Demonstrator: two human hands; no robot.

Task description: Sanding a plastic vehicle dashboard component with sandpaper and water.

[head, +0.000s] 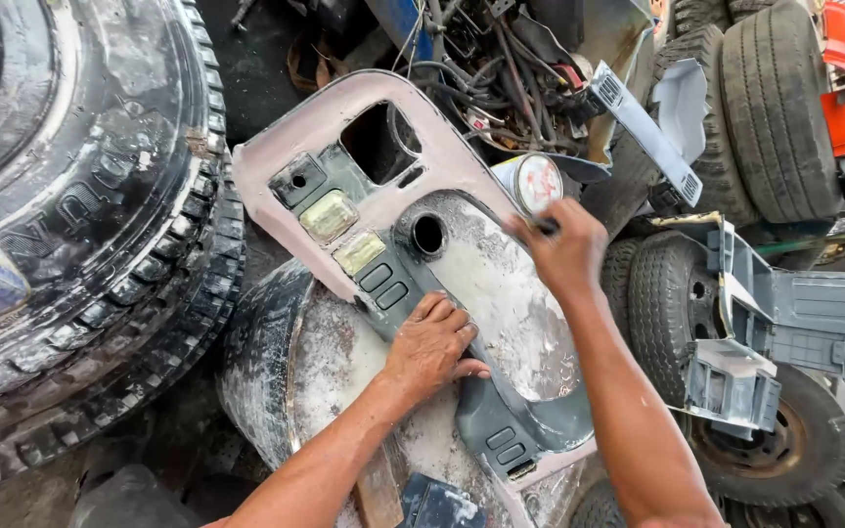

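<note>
A grey and pink plastic dashboard panel, coated with white filler around a round hole, lies tilted across a worn tyre. My left hand lies flat on the panel's lower grey part, pressing it down. At the panel's right edge my right hand is closed around a small dark object, blurred, so I cannot tell what it is. A round tin with a pale lid stands just behind that hand.
A large truck tyre fills the left side. More tyres and grey plastic vehicle parts crowd the right. Tangled wires and scrap lie behind the panel. A blue object sits at the bottom edge.
</note>
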